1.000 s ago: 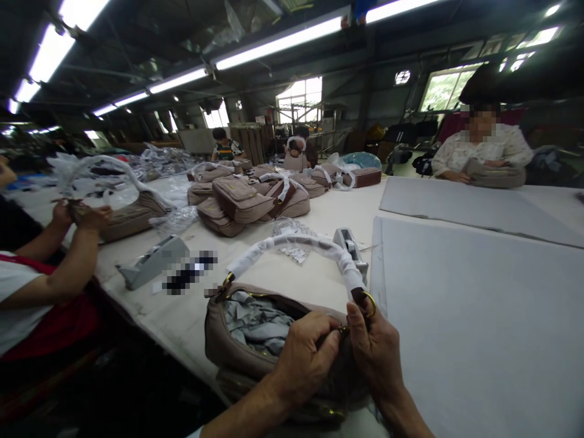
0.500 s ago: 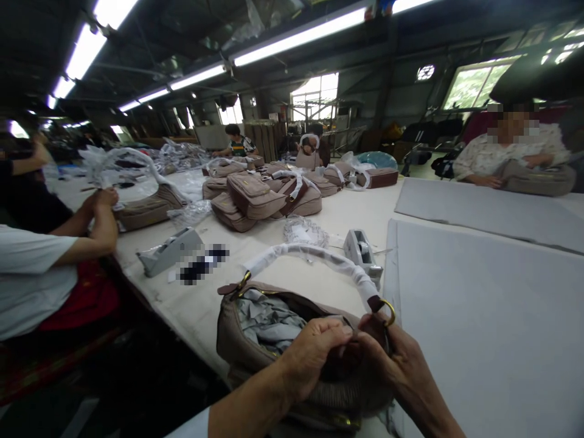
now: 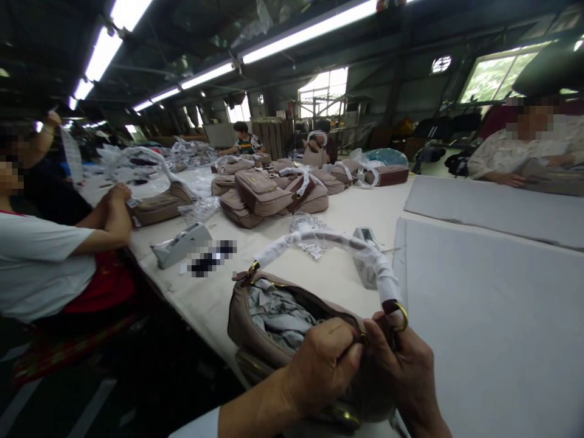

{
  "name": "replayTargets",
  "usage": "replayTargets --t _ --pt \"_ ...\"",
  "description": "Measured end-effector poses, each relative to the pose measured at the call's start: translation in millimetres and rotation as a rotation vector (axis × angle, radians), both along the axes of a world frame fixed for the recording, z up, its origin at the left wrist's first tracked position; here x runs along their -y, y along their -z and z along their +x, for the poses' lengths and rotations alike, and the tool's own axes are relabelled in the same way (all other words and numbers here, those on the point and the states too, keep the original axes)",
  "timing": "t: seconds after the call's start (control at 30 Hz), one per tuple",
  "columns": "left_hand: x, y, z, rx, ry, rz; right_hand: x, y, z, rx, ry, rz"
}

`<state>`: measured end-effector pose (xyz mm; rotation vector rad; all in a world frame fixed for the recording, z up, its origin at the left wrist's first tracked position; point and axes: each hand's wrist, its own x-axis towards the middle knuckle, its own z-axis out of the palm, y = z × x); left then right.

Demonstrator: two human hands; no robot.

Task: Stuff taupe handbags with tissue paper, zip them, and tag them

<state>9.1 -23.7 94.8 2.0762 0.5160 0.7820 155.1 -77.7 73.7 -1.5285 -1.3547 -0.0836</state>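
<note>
You're pinching the bag [image 3: 255,336] at its right end, left fingers [image 3: 349,363] beside right fingers [image 3: 379,342] — seemingly by the zip [image 3: 363,337].

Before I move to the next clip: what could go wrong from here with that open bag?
Gray stuffing lies close to the zipper, so it might catch if the zipper were pulled.

The wrapped handle overlaps the dispenser in this view; contact can't be judged, but shifting the bag might bump it.

The left hand and right hand both work at one end, so a hard tug could skew the bag.
</note>
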Motion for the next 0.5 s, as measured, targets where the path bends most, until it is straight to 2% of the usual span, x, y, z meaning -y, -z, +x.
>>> replayTargets --t 0.07,0.17,0.23,0.3,0.43,0.5 --pt "4 1.2 6 0.027 -0.079 -0.235 2 -1.9 7 -0.045 -0.069 -0.021" --pt "5 -1.4 15 0.113 -0.123 -0.772 9 -5.4 22 -0.061 -0.285 -0.17" --pt "4 -3.7 19 0.165 -0.122 -0.956 13 -5.7 30 -0.061 -0.374 -0.263" --pt "2 -6.0 20 0.131 -0.103 -0.966 17 -3.3 30 -0.099 -0.35 -0.281" --pt "-3 -13.4 12 0.004 -0.036 -0.823 19 4.1 14 -0.217 -0.159 -0.187" --pt "-6 -18.5 7 -0.023 -0.031 -0.729 17 5.3 8 -0.214 -0.122 -0.136"
